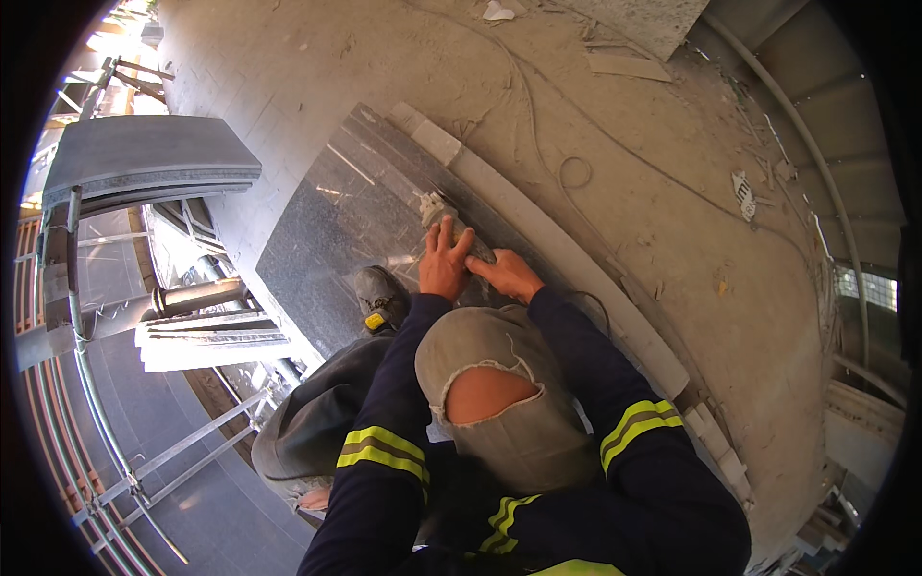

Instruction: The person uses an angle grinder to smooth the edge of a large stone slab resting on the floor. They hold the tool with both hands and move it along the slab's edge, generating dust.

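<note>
My left hand (444, 257) and my right hand (509, 274) are both closed on a dusty hand-held power tool (432, 207), which lies along a dark polished stone slab (322, 221) near its right edge. My left fingers wrap over the tool's body; my right hand is just behind, on its rear part, with a cable trailing to the right. My knee (490, 394), in torn grey trousers, is in the lower middle. A grey shoe (375, 288) rests on the slab left of my hands, with a small yellow object (382, 320) by it.
Stacked grey slabs (144, 154) and metal scaffold rails (77, 326) are on the left. Pale stone strips (427, 134) run along the slab's right side. Cables (576, 173) and debris lie on the dusty floor (691, 269). A corrugated metal wall (807, 86) bounds the right.
</note>
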A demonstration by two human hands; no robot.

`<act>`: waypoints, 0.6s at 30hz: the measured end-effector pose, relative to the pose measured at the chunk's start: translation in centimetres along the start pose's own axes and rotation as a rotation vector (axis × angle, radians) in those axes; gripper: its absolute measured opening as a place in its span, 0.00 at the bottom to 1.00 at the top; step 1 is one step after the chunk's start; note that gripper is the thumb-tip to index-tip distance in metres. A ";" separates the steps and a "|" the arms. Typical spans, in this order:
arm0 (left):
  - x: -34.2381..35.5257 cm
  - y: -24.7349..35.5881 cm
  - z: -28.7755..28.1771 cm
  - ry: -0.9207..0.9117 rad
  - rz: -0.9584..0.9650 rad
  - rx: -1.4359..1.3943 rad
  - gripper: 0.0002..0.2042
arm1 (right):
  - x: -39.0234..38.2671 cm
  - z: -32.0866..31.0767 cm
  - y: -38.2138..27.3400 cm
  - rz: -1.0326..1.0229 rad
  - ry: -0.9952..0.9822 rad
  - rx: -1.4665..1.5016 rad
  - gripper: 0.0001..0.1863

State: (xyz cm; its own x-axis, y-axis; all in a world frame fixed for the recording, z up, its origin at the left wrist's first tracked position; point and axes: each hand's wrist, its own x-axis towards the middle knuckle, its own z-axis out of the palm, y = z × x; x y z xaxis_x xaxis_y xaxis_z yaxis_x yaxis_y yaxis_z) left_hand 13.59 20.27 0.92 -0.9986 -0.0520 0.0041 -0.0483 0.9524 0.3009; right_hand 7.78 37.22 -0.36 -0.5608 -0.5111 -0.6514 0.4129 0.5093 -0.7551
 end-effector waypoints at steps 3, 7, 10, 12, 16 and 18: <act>-0.5 -0.2 0.2 -0.003 -0.006 0.008 0.34 | -0.4 0.0 -0.1 0.056 -0.037 0.013 0.60; -0.6 0.3 0.5 0.017 0.013 0.040 0.31 | 0.2 0.6 1.7 -0.024 0.075 -0.024 0.44; -0.6 0.7 0.8 0.034 0.024 0.025 0.30 | 0.6 0.7 2.9 -0.050 0.109 -0.049 0.45; -0.8 0.9 0.7 0.026 0.016 0.022 0.30 | 0.2 0.8 2.8 -0.080 0.145 -0.070 0.46; -1.4 0.5 0.6 0.030 0.002 0.036 0.30 | -1.2 0.2 1.0 -0.050 0.021 -0.025 0.47; -1.1 1.3 0.6 0.028 0.011 0.026 0.30 | -1.1 0.0 1.6 -0.053 0.083 -0.069 0.47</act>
State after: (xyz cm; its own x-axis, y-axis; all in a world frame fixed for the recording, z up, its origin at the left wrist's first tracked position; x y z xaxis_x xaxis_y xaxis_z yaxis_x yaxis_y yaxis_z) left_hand 14.59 21.76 0.70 -0.9982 -0.0491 0.0344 -0.0377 0.9604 0.2761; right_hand 9.06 38.61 -0.87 -0.6392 -0.4808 -0.6003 0.3324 0.5312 -0.7793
